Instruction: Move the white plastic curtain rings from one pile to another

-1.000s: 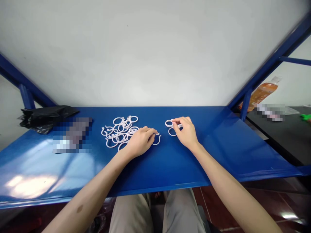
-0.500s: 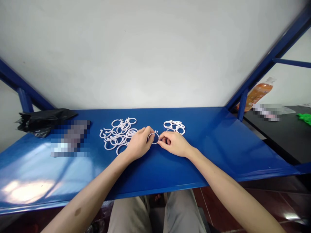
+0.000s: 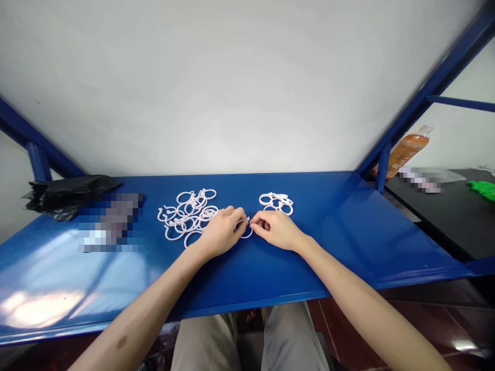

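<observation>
My left grip [image 3: 222, 232] pinches a white ring [image 3: 246, 236] on its nine o'clock side. My right grip [image 3: 279, 229] pinches it on its three o'clock side, over the blue bench [image 3: 317, 263]. From the ring, I see a big pile of rings [image 3: 198, 202] just past nine o'clock, a small pile [image 3: 284, 198] near two, and an orange bottle [image 3: 408, 149] farther out at two.

No legible text; bottle label [image 3: 405, 153] too small to read.

L hand [image 3: 225, 232], R hand [image 3: 279, 230] close tog., fingers [image 3: 240, 225] bent, arms [image 3: 344, 286] fwd.
</observation>
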The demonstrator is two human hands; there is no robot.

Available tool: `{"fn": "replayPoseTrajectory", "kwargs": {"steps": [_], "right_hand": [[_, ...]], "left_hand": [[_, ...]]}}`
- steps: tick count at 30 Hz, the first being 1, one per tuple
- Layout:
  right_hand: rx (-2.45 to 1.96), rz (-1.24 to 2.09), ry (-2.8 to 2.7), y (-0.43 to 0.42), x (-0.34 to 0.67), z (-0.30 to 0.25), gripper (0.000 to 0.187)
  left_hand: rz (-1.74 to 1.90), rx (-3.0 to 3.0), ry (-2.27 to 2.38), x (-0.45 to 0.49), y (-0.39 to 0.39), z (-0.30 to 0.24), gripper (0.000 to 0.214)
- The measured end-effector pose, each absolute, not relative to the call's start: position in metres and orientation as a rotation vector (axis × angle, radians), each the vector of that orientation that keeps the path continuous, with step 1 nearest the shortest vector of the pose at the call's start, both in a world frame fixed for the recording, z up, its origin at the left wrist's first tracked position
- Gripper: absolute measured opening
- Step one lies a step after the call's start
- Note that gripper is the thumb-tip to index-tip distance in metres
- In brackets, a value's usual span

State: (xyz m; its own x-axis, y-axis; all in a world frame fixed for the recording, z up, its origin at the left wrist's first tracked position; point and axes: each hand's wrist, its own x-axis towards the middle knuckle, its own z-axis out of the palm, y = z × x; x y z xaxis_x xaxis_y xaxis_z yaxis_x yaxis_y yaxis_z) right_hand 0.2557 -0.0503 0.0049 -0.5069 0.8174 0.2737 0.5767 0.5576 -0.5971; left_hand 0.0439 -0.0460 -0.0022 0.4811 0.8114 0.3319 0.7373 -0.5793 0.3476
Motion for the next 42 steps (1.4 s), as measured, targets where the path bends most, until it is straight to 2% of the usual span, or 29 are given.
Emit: {"fn": "replayPoseTrajectory", "kwargs": {"steps": [21, 27, 31, 42], "right_hand": [[-1.126, 0.608, -2.261, -0.0504, 0.2563, 0.0062, 0.011], [-1.157, 0.634, -2.219, -0.0509, 0.2561, 0.0049, 0.018], [-1.138, 0.613, -2.166, -0.0497, 0.2558, 0.0020, 0.013], [-1.086, 0.509, -2.061, -0.0473, 0.2553, -0.0003, 0.013]], "left_hand": [[0.711, 2.575, 1.351, 0.0441, -0.0467, -0.0014, 0.009], [0.839, 2.509, 1.450, 0.0451, -0.0470, -0.0005, 0.010], [0.937, 2.465, 1.422, 0.0461, -0.0477, 0.0007, 0.011], [0.885, 2.300, 1.224, 0.0460, -0.0495, 0.0031, 0.027]]}}
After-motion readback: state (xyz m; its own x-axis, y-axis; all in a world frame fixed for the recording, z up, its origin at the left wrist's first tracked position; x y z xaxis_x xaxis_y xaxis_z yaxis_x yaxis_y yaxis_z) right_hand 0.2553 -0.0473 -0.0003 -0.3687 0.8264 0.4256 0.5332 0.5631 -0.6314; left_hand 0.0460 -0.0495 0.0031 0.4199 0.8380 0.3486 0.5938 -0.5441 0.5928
